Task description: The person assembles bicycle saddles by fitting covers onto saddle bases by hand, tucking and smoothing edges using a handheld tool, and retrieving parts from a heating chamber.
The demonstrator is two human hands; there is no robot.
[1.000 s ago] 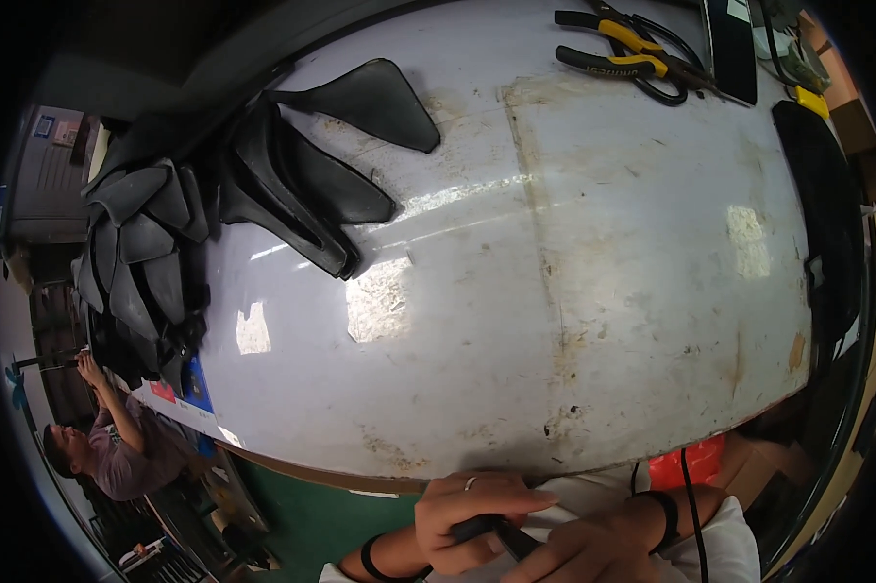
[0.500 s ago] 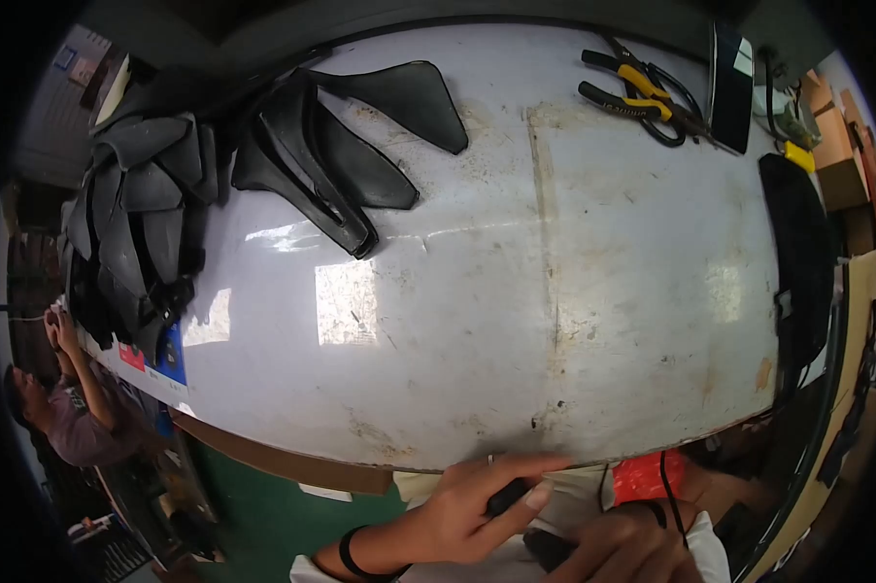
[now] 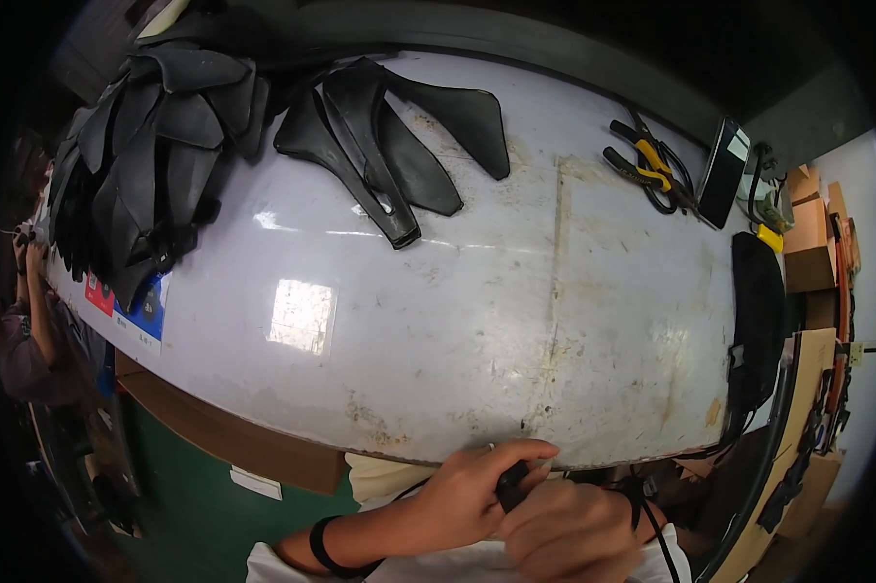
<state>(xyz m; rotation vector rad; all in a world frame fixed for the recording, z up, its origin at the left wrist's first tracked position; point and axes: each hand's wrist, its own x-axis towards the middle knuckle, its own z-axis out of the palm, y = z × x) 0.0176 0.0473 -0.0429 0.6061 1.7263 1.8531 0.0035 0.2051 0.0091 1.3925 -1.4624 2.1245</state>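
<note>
My left hand (image 3: 465,494) is at the table's near edge, its fingers closed round a small black piece (image 3: 510,484) whose lower part is covered. Close against it, my right hand (image 3: 569,530) is curled and slightly blurred; what lies inside its fingers is hidden. Both hands are low in the picture, just in front of the white table (image 3: 438,360). Farther off lie several flat, curved black moulded pieces (image 3: 360,146), fanned out on the tabletop. A thick heap of similar black pieces (image 3: 176,146) fills the far left.
Yellow-and-black pliers (image 3: 650,165) lie at the far right, beside a black phone-like slab (image 3: 724,175). A long black pouch (image 3: 757,321) runs along the right edge. Cardboard boxes (image 3: 812,233) stand beyond it. Another person (image 3: 35,330) works at the left.
My view has turned, so the table appears tilted. My right hand has come up against the left, and the dark thing seen near its fingers is now covered.
</note>
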